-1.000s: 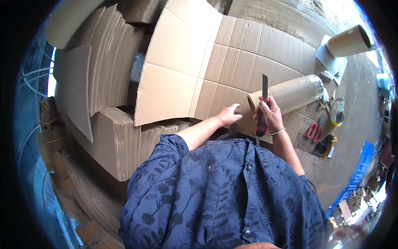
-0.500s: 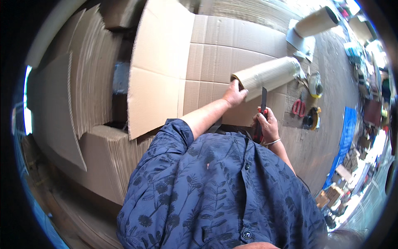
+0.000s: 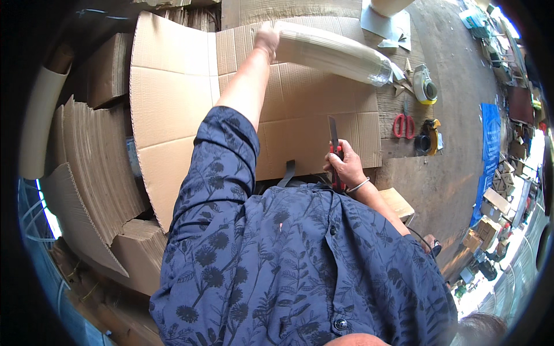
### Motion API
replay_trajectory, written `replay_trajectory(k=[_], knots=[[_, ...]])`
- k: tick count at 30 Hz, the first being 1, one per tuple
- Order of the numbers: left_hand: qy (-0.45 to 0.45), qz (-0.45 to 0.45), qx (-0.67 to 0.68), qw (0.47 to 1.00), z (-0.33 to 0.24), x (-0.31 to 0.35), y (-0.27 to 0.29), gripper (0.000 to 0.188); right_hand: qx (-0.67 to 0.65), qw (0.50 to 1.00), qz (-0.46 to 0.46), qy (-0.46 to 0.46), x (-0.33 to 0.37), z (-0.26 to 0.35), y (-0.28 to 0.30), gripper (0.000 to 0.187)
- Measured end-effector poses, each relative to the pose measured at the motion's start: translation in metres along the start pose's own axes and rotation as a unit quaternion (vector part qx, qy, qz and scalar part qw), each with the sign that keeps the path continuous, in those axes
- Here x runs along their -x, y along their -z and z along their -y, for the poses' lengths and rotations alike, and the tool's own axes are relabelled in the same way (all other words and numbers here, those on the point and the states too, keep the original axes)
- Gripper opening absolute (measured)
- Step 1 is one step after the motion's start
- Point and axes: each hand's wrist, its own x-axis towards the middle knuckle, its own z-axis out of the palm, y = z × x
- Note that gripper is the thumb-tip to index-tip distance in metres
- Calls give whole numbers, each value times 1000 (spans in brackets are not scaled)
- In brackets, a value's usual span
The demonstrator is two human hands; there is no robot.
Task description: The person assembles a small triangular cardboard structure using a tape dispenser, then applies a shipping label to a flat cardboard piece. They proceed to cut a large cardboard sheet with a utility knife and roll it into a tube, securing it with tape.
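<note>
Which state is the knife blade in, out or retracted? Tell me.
Out: the dark blade of the knife sticks up past the right hand over the cardboard sheet.

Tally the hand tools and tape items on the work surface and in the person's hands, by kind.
Utility knife, in the right hand: 1
Red-handled scissors: 1
Tape dispensers: 2
Cardboard roll, under the left hand: 1
Total: 5
</note>
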Motion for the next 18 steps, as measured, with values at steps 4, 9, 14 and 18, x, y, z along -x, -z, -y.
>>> replay_trajectory(k=[4, 9, 14, 18], knots=[[-42, -66, 5, 997, -1, 3, 10, 43, 25, 1000, -7, -6, -27, -1, 2, 52], [15, -62, -227, 972, 119, 77, 90, 40, -41, 995, 85, -29, -77, 9, 3, 40], [224, -62, -477, 848, 179, 171, 152, 48, 59, 987, 139, -57, -135, 16, -14, 44], [262, -16, -568, 780, 168, 196, 140, 66, 168, 969, 180, -32, -176, 33, -45, 55]])
